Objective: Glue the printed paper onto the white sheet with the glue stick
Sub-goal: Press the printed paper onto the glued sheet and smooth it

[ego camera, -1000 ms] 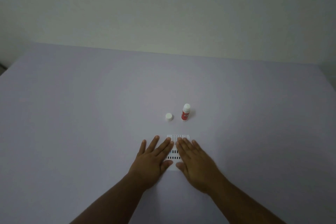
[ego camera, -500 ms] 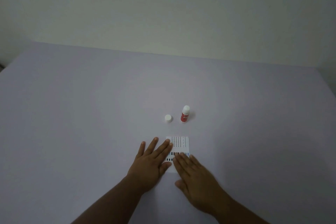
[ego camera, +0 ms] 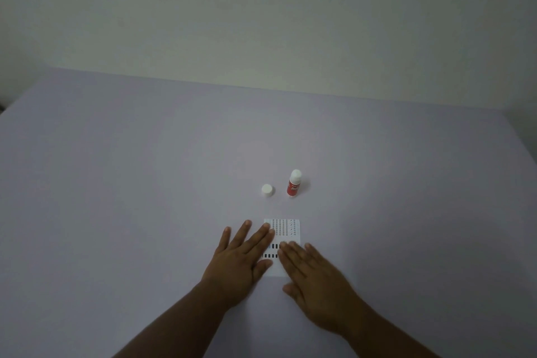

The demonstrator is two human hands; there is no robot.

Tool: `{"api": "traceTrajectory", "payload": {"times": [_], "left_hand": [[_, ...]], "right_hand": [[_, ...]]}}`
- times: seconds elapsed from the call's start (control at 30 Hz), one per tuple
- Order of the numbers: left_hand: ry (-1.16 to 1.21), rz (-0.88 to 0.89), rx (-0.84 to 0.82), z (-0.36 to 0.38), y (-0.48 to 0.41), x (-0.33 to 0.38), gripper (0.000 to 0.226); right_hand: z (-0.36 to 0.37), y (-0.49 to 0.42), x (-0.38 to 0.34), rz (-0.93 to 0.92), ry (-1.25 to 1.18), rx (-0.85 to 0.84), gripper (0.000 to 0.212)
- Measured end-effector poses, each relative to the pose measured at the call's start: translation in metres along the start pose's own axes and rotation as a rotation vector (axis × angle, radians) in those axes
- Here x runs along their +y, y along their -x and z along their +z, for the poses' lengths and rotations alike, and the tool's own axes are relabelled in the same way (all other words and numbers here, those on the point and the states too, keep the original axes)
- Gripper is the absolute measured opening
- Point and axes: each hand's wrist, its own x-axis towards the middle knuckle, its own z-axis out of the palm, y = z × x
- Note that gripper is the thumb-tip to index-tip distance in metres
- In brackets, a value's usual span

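Observation:
A small printed paper (ego camera: 286, 231) with rows of dark marks lies flat on the table in front of me. My left hand (ego camera: 241, 259) rests palm down on its left edge, fingers spread. Palm down too, my right hand (ego camera: 316, 279) covers the paper's lower right part. A plain white strip (ego camera: 274, 270) shows between my thumbs; whether it is a separate white sheet I cannot tell. The red glue stick (ego camera: 294, 183) stands upright beyond the paper, uncapped, white glue showing on top. Its white cap (ego camera: 267, 190) lies to its left.
The pale lilac table (ego camera: 116, 183) stretches wide on all sides. Its far edge meets a plain light wall (ego camera: 261, 23). The table's right edge runs near the frame's right side.
My right hand has slid toward me over the paper, uncovering the printed upper part. The left hand stays almost in place.

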Motion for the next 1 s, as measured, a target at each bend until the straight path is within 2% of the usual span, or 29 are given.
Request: {"api": "traceTrajectory", "payload": {"times": [0.2, 0.37, 0.67, 1.0], "left_hand": [[-0.013, 0.0, -0.009, 0.0, -0.001, -0.001, 0.056], [-0.015, -0.005, 0.007, 0.003, -0.002, -0.002, 0.055], [-0.011, -0.021, -0.028, -0.001, -0.004, -0.002, 0.058], [0.039, -0.05, -0.071, -0.017, -0.012, 0.003, 0.064]], "right_hand": [[-0.012, -0.035, 0.013, 0.072, -0.076, 0.089, 0.06], [0.006, 0.01, -0.009, -0.022, -0.092, 0.005, 0.057], [-0.003, -0.027, 0.008, 0.166, -0.102, 0.071, 0.055], [-0.015, -0.034, 0.008, 0.179, -0.184, 0.094, 0.057]]}}
